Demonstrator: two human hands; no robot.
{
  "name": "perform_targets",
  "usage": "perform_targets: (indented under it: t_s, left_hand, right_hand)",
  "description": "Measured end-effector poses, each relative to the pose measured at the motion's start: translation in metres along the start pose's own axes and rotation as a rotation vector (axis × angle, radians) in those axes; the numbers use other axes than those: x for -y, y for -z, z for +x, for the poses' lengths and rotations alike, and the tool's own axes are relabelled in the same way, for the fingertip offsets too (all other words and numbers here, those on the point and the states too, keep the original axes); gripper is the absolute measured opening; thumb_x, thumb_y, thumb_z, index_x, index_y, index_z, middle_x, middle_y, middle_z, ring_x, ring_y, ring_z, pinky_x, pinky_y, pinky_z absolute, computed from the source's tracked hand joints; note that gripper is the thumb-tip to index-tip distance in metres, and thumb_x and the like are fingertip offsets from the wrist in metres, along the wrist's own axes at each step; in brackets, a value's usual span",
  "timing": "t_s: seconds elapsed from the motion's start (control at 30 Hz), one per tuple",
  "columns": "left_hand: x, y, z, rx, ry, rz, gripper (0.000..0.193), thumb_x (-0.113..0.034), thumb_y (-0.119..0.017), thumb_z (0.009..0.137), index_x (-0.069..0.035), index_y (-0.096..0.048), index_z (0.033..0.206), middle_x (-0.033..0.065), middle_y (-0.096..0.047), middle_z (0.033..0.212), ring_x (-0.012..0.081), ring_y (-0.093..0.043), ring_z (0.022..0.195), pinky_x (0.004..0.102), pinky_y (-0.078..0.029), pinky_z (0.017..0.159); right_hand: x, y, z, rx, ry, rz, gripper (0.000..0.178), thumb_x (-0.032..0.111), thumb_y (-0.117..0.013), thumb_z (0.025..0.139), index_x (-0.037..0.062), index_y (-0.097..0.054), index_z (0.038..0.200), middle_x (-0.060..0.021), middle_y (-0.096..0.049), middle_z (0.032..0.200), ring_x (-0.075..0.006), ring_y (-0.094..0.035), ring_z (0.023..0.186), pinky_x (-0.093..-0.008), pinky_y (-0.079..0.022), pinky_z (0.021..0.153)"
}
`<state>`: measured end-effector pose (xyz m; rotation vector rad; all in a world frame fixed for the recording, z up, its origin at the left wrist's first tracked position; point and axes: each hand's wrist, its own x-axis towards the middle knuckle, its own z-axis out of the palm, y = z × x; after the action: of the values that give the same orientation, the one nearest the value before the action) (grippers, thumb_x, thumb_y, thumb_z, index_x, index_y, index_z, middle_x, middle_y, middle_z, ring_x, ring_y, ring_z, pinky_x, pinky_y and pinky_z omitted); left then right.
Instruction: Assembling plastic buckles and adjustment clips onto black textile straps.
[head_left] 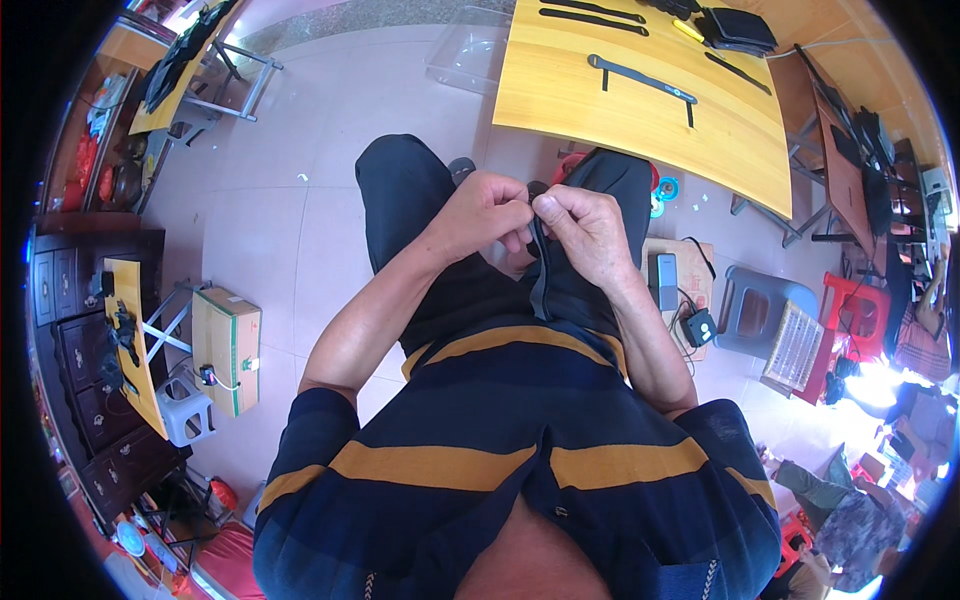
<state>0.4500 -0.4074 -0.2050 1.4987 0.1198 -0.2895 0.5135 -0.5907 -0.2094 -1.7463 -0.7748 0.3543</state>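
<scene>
Above my lap, my left hand (pixel 485 215) and my right hand (pixel 588 230) meet, both with closed fingers. A narrow dark strap (pixel 541 275) is pinched between them and its tail hangs down toward my waist. The fingers hide its upper part, so I cannot make out its end. Ahead on the yellow wooden table (pixel 640 135) lies a similar dark strap (pixel 640 78) with a small light mark and two short black tabs. Two more black straps (pixel 594 22) lie along the table's far edge, and another single strap (pixel 738 73) is at its right.
A black pouch-like stack (pixel 737 30) sits on the table's far right corner. A clear plastic bin (pixel 468 50) stands left of the table. To my right are a grey stool (pixel 750 305) and a red stool (pixel 855 310); a cardboard box (pixel 228 350) is on the left floor. People sit at lower right.
</scene>
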Motion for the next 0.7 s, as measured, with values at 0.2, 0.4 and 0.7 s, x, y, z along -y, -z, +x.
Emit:
perform_targets:
  t_s: [0.2,0.4,0.7]
  left_hand:
    - [0.0022,-0.0005,-0.0006,-0.013,-0.005,-0.001,0.018,-0.012,-0.056,0.087,-0.002,-0.064,0.074,0.0080,-0.068,0.069,0.0097,-0.063,0.057,0.0225,-0.053,0.057]
    - [0.0029,-0.0002,-0.0001,-0.008,0.010,-0.033,0.022,-0.015,-0.058,0.089,-0.002,-0.064,0.073,0.0079,-0.067,0.069,0.0095,-0.063,0.056,0.0222,-0.052,0.056]
    - [0.0050,0.0004,0.0005,-0.011,0.019,-0.040,0.024,-0.017,-0.059,0.089,-0.003,-0.063,0.071,0.0072,-0.066,0.068,0.0096,-0.063,0.056,0.0221,-0.051,0.055]
  right_hand:
    - [-0.0003,-0.0005,0.0008,-0.004,0.014,-0.012,0.032,0.019,-0.059,0.100,0.0004,-0.063,0.075,-0.0069,-0.055,0.058,-0.0154,-0.055,0.051,-0.0315,-0.044,0.050]
    - [-0.0036,-0.0010,0.0006,-0.001,-0.003,0.005,0.032,0.021,-0.060,0.100,0.0006,-0.063,0.075,-0.0068,-0.056,0.058,-0.0156,-0.055,0.051,-0.0315,-0.044,0.051]
    - [-0.0052,-0.0014,0.0014,0.011,-0.003,0.020,0.033,0.022,-0.059,0.101,0.0004,-0.064,0.076,-0.0056,-0.055,0.057,-0.0139,-0.054,0.051,-0.0309,-0.044,0.050]
